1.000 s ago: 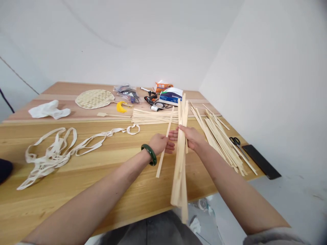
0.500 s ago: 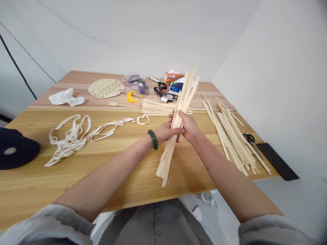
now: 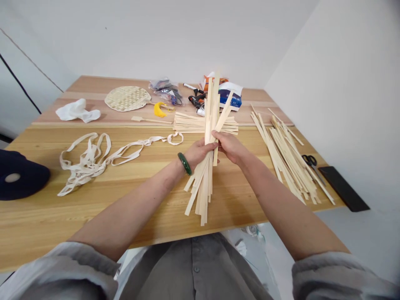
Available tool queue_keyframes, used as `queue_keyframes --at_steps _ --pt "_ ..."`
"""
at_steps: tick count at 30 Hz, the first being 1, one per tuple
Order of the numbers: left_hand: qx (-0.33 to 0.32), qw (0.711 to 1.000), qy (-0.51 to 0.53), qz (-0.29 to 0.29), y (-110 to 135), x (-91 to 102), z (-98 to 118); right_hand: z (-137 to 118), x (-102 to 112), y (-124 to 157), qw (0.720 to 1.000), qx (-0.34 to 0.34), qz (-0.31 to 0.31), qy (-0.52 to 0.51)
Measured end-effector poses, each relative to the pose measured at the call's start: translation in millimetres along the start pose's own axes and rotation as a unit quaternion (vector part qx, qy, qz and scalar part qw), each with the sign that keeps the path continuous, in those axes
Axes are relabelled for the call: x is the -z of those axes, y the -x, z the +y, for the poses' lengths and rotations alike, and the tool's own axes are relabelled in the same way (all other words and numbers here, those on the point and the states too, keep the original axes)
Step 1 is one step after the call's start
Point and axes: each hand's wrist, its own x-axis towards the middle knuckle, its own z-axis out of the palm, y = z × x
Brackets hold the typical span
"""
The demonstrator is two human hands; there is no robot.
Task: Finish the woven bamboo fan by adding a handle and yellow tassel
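Observation:
Between my two hands I hold a bundle of thin, pale bamboo strips [image 3: 203, 187], roughly upright above the wooden table [image 3: 150, 175] and fanned apart at both ends. My left hand [image 3: 200, 153], with a green bangle at the wrist, grips the bundle's middle from the left, thumb across the front. From the right, my right hand [image 3: 229, 146] pinches some strips that tilt to the upper right. Part of the fingers of both hands is hidden behind the strips. Just beyond, a row of shorter strips [image 3: 187, 123] lies crosswise on the table.
At right lie a larger pile of strips [image 3: 290, 160], scissors [image 3: 309, 160] and a black slab [image 3: 343, 187]. White cloth tape [image 3: 84, 166] is tangled at left, near a dark cap [image 3: 21, 175]. Behind are a woven fan [image 3: 127, 98], a glue gun [image 3: 196, 100] and a tissue pack [image 3: 230, 96].
The bundle has spread wider, some strips now leaning right and others standing straighter. My hands have shifted slightly left and up in view, still holding it.

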Motion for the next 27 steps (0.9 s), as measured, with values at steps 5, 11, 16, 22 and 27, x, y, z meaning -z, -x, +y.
queue_keyframes --at_steps 5,11,16,22,27 --pt "-0.023 0.999 0.039 0.017 1.3 4.2 2.3 -0.5 20.4 36.7 0.997 -0.009 0.013 0.073" --pt "-0.04 0.996 0.078 0.026 3.0 12.0 6.2 37.9 29.9 114.3 0.967 -0.117 -0.107 0.199" --pt "-0.047 0.994 0.092 0.02 5.7 11.4 5.7 69.4 19.5 138.3 0.969 -0.059 -0.095 0.219" --pt "-0.037 0.994 0.104 -0.012 13.5 12.2 4.5 62.2 24.2 145.2 0.991 -0.052 0.028 0.124" --pt "-0.027 0.993 0.113 -0.027 16.7 12.7 -2.4 45.3 49.5 164.0 0.992 -0.052 0.115 0.01"
